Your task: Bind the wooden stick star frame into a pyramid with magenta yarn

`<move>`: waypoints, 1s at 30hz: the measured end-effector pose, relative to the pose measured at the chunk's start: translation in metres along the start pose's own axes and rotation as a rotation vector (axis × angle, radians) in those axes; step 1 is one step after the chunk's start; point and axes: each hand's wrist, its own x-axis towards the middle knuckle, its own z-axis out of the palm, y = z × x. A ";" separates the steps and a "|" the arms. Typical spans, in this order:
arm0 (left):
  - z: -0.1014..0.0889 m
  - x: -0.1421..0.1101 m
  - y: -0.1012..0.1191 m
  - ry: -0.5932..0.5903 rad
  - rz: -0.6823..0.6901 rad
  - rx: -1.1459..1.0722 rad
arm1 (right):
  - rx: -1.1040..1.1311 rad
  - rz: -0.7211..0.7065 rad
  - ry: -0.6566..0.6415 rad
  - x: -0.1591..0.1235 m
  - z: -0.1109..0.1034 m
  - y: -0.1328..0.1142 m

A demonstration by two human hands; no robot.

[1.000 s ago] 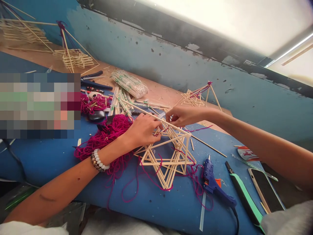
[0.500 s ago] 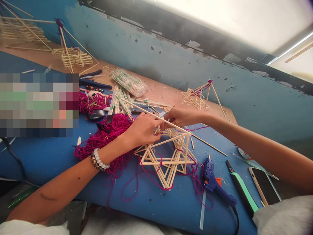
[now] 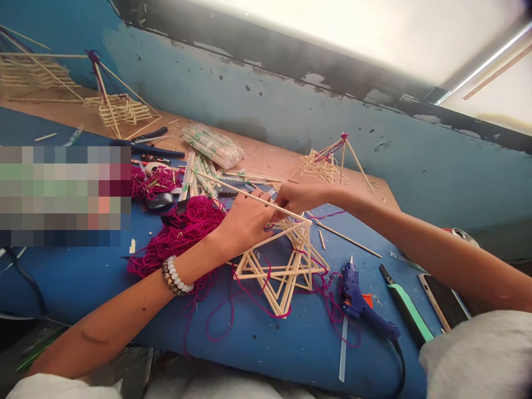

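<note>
Two hands at a wooden stick point(image 3: 220, 183) sloping down rightward, left point(image 3: 245, 221) curled round, right point(image 3: 299, 198) half-closed

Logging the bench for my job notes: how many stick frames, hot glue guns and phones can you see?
Stick frame in hand: 1
Stick frames farther back: 3
Hot glue gun: 1
Phone: 1
Total: 6
</note>
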 end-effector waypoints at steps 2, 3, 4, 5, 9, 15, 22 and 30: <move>-0.002 -0.001 0.001 0.006 -0.007 0.020 | 0.015 -0.021 -0.002 0.001 0.000 0.002; -0.003 -0.001 0.000 0.012 0.003 0.026 | 0.027 -0.034 -0.002 0.001 0.000 0.003; -0.003 -0.002 -0.001 0.022 0.019 0.029 | 0.039 -0.044 0.000 0.001 0.001 0.004; -0.003 -0.003 -0.002 0.038 0.038 0.029 | 0.052 -0.053 0.001 0.001 0.001 0.005; -0.001 -0.006 -0.007 0.123 0.085 -0.006 | 0.088 -0.085 -0.015 0.001 0.001 0.008; -0.003 -0.008 -0.014 0.131 0.002 -0.248 | 0.133 -0.147 0.004 -0.012 -0.003 0.005; -0.004 -0.006 -0.017 0.086 -0.054 -0.336 | 0.146 -0.161 0.112 -0.022 0.002 0.011; 0.002 -0.003 -0.015 0.165 -0.187 -0.716 | 0.198 -0.118 0.163 -0.028 0.008 0.015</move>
